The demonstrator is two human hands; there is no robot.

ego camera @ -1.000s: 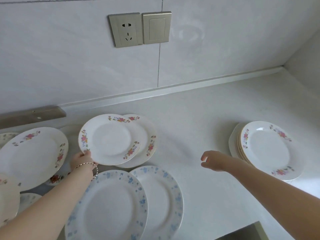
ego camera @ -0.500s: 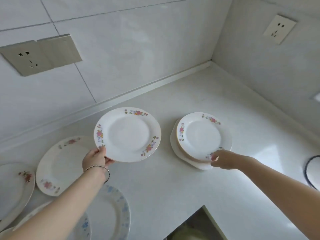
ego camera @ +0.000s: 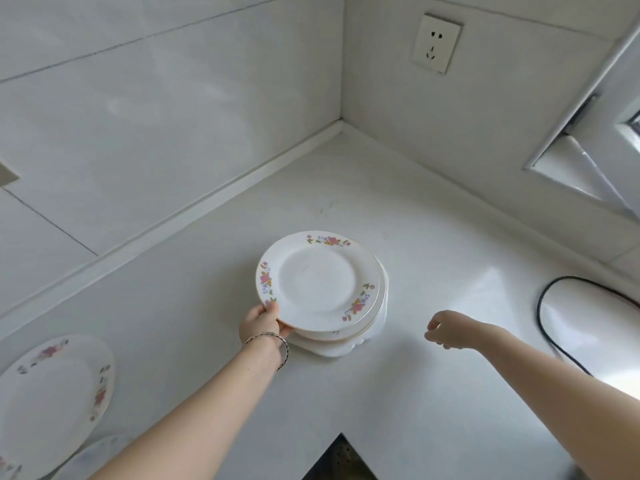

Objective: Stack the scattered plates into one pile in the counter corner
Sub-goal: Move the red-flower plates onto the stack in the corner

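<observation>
My left hand (ego camera: 262,324) pinches the near-left rim of a round white china plate with pink floral sprays (ego camera: 318,280), thumb on top and fingers underneath, a thin bracelet (ego camera: 273,342) on the wrist. That plate sits tilted on top of the pile of white plates (ego camera: 341,336) on the white counter (ego camera: 398,403), its near edge a little raised (I cannot tell whether its far edge rests fully). My right hand (ego camera: 448,330) hovers empty just right of the pile, fingers loosely curled, apart from it. The pile stands out from the counter corner (ego camera: 341,131), well short of the walls. Another floral-rimmed white plate (ego camera: 52,400) lies at the lower left, overlapping a blurred plate beneath it. A white wall socket (ego camera: 437,43) shows no readable writing. A black cable (ego camera: 550,320) loops at right.
</observation>
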